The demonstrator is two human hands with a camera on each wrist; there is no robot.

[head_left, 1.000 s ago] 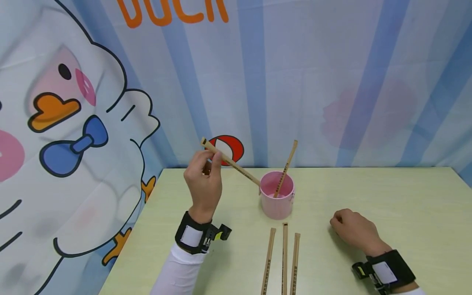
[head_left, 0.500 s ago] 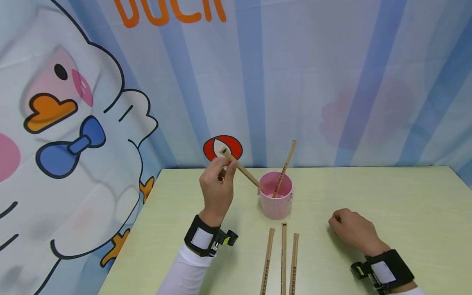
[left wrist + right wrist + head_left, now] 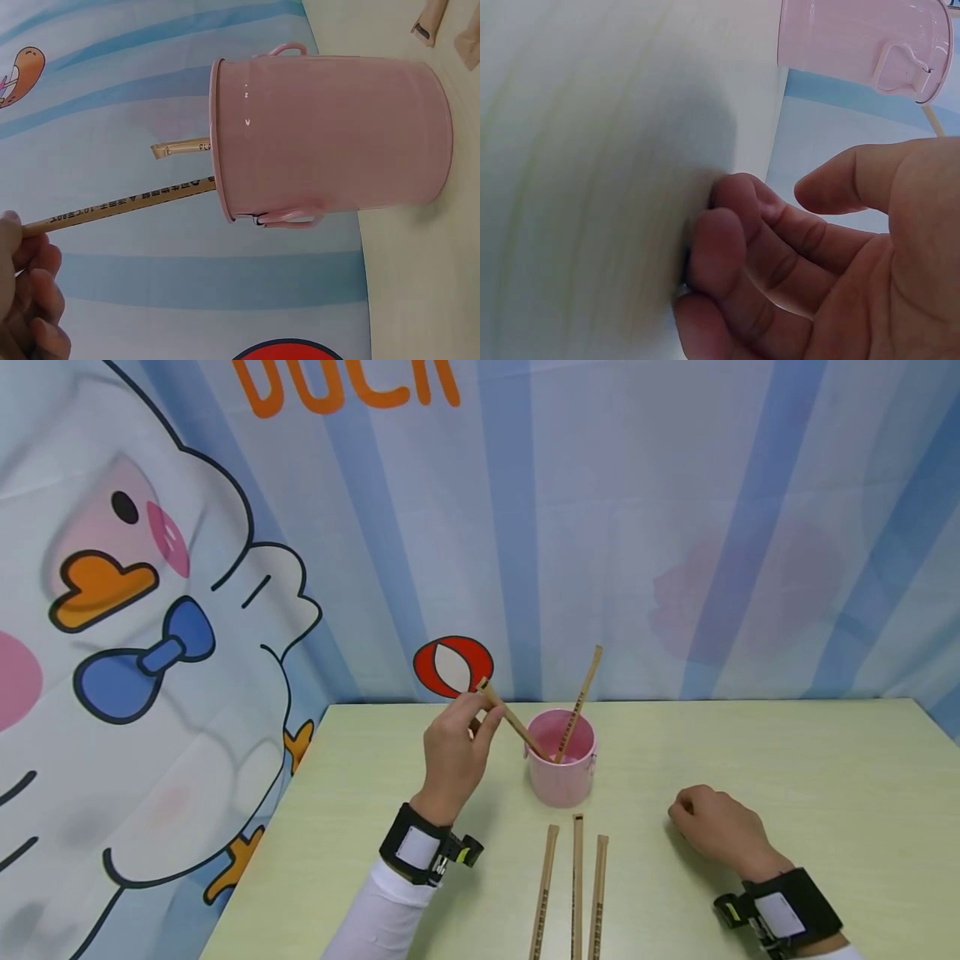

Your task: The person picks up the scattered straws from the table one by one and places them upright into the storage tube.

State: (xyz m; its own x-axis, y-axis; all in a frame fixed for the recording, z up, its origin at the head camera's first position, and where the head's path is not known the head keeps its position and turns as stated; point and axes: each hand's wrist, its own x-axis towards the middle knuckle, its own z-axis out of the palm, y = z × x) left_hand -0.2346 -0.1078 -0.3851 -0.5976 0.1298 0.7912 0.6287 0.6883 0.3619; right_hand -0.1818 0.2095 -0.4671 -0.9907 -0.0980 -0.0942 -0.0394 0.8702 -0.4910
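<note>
My left hand (image 3: 456, 758) pinches the upper end of a slim brown paper-wrapped stick (image 3: 517, 724) with dark printed characters. The stick slants down to the right, its lower end inside the pink bucket (image 3: 562, 785). Another wrapped stick (image 3: 583, 693) leans in the same bucket, its top above the rim. In the left wrist view, thumb and fingers close on the end of the held stick (image 3: 124, 204), and the bucket wall hides its other end. On the table to the bucket's right rests my right hand (image 3: 723, 827), fingers loosely curled and holding nothing.
Three more wrapped sticks, left (image 3: 545, 893), middle (image 3: 577, 885) and right (image 3: 598, 897), lie lengthwise on the pale wooden table (image 3: 825, 777) in front of the bucket. Behind the table hangs a blue striped cloth (image 3: 622, 527) with a cartoon duck (image 3: 202, 760).
My left hand has moved right and slightly down toward the bucket. The held stick's lower end has gone from the bucket's left rim to inside it. The right hand stays put.
</note>
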